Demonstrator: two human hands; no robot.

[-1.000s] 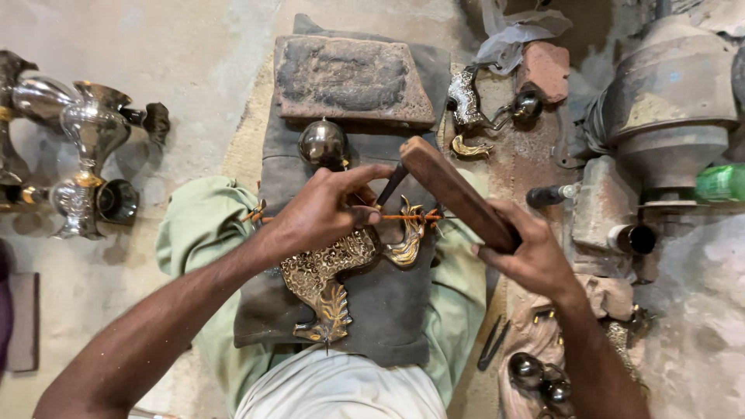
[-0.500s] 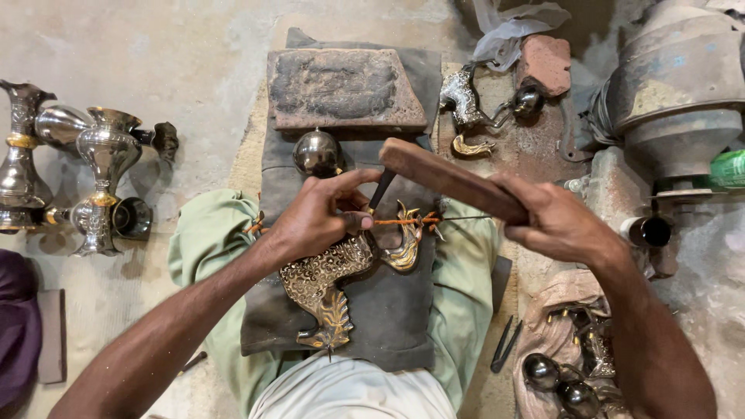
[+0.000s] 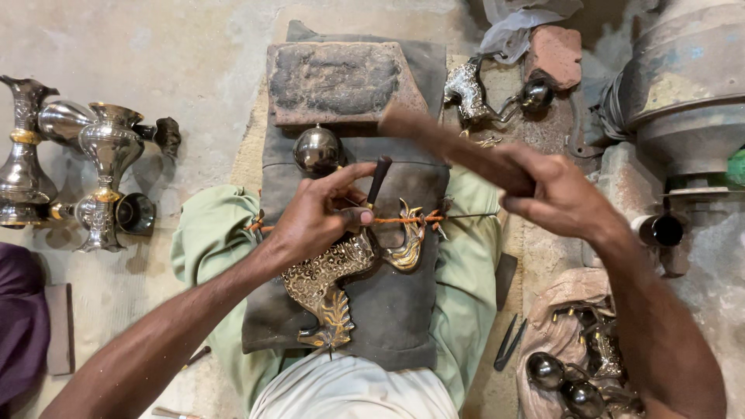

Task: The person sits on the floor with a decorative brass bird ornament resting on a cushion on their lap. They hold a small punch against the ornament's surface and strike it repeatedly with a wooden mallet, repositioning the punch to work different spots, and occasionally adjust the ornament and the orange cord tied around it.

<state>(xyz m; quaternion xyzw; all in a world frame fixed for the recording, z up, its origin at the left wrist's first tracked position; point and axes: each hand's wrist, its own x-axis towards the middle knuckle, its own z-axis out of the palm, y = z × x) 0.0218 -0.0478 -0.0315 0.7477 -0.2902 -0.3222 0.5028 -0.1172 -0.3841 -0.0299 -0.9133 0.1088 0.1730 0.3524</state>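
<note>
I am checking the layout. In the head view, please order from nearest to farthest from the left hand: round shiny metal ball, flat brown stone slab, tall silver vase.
1. Round shiny metal ball, just above the left hand.
2. Flat brown stone slab, farther up.
3. Tall silver vase, far left edge.

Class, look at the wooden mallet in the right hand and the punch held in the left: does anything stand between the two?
Nothing visible does. The wooden mallet in the right hand hangs above the punch, which the left hand holds; its top end is bare.

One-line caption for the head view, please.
Left hand steadies a punch on an ornate brass piece; right hand raises a wooden mallet.
</note>
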